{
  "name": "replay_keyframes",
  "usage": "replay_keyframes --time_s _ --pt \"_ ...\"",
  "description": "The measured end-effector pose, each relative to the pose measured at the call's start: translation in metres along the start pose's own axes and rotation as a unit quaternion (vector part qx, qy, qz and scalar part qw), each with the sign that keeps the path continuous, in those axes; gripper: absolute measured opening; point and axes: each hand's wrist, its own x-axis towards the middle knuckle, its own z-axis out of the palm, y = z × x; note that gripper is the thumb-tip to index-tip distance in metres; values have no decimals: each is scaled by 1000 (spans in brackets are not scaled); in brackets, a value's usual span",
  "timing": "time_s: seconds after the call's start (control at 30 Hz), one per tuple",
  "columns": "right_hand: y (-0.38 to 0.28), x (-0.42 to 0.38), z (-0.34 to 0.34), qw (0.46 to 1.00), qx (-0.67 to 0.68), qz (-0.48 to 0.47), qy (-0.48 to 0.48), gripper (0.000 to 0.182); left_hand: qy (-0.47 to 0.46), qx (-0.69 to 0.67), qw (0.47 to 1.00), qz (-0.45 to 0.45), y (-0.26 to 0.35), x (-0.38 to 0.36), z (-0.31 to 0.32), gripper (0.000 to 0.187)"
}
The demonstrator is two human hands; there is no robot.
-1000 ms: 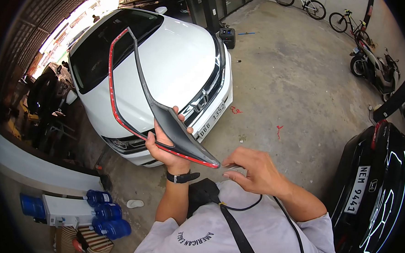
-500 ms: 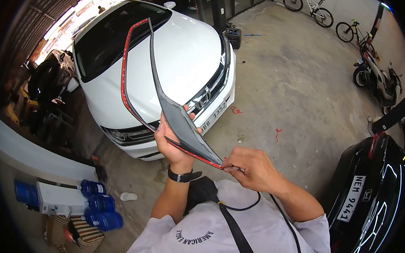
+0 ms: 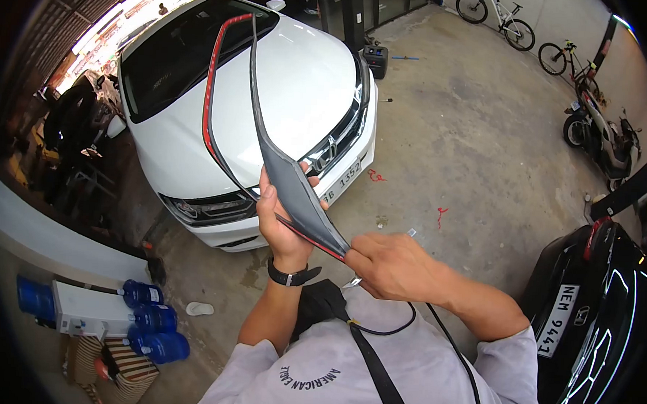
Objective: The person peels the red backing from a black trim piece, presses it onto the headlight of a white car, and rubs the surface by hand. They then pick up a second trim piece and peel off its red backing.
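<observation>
A long, dark grey looped car trim piece (image 3: 298, 193) with red-backed adhesive tape along its edge is held in front of my chest. My left hand (image 3: 285, 233), with a black watch on its wrist, grips the broad part from below, thumb on the near side. At the pointed near end, my right hand (image 3: 397, 268) is closed with its knuckles up and covers the tip. A small, shiny, pale point (image 3: 352, 282) sticks out beneath its fingers; what it belongs to is hidden. The thin loop of the trim rises away over the white car's hood.
The white car (image 3: 301, 69) stands ahead, its bumper close to my left hand. A black car (image 3: 588, 318) is at the right. Scraps of red backing (image 3: 441, 217) lie on the concrete floor. Blue water jugs (image 3: 160, 318) stand lower left; a scooter (image 3: 605, 136) and bicycles (image 3: 498, 17) line the wall.
The trim's far end has swung slightly up and right, and its face has turned, showing less red edge. My right hand has rolled over the pointed end; a shiny point now shows beneath it.
</observation>
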Motion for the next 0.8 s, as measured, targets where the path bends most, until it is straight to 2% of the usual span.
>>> replay_keyframes --time_s 0.07,0.17,0.27,0.33,0.37,0.43,0.57,0.7,0.77,0.8 --pt "3 4 -4 999 -18 -28 -12 16 1 13 1000 1 3 -1 7 72" --pt "4 9 -11 997 24 -69 -25 17 -16 21 1000 9 5 1 8 73" --pt "7 12 -14 995 27 -71 -63 20 -8 31 999 -36 3 -2 12 73" --pt "17 17 -20 998 36 3 42 20 -9 62 997 -41 -5 -5 6 73" --pt "22 21 -24 999 37 3 39 20 -14 94 994 -49 -9 -8 5 73" --pt "35 33 -33 972 186 25 144 14 -13 69 995 -66 -10 -12 7 74" --pt "39 32 -44 968 181 66 163 12 -13 45 997 -67 -11 -12 2 76" --pt "41 35 -64 981 115 34 152 14 -32 38 997 -61 -10 -12 0 78" --pt "36 34 -63 995 77 -23 51 20 -39 29 997 -58 -12 -12 -1 79" --pt "32 31 -57 995 76 -22 52 20 -44 17 997 -55 -14 -11 -2 81"
